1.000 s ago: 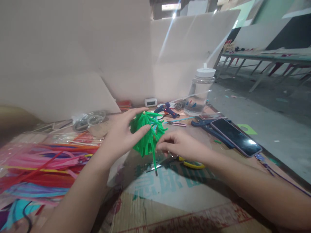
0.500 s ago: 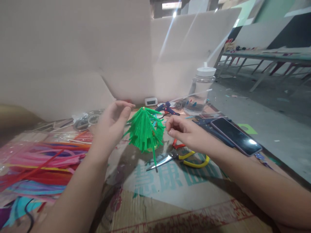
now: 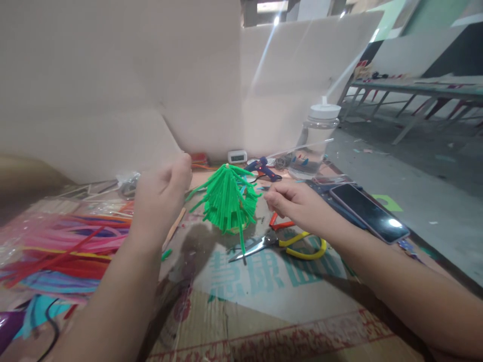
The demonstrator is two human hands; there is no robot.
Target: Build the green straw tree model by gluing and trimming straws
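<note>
A cone of green pipe cleaners point(image 3: 226, 201), shaped like a small tree with strands hanging down, stands between my hands. My left hand point(image 3: 164, 186) is closed in a fist to its left, apart from it; whatever its fingers may hold is hidden. On the right, my right hand point(image 3: 289, 200) has its fingers curled together near the ends of the green strands. I cannot make out anything inside that pinch. Scissors with yellow handles point(image 3: 305, 247) lie open in front of the cone, one strand hanging over the blade. A red-handled tool point(image 3: 281, 222) is partly under my right hand.
Colourful loose pipe cleaners point(image 3: 71, 246) cover the left side. Behind the cone are a blue glue gun point(image 3: 264, 168) and a small white digital display point(image 3: 237, 156). A water bottle point(image 3: 315, 141) and a phone point(image 3: 368, 212) stand and lie to the right. White boards point(image 3: 196, 75) rise at the back.
My left hand has drawn back left from the cone and closed, uncovering a wooden stick and a green scrap. My right hand's fingers have curled tighter. The view has shifted slightly.
</note>
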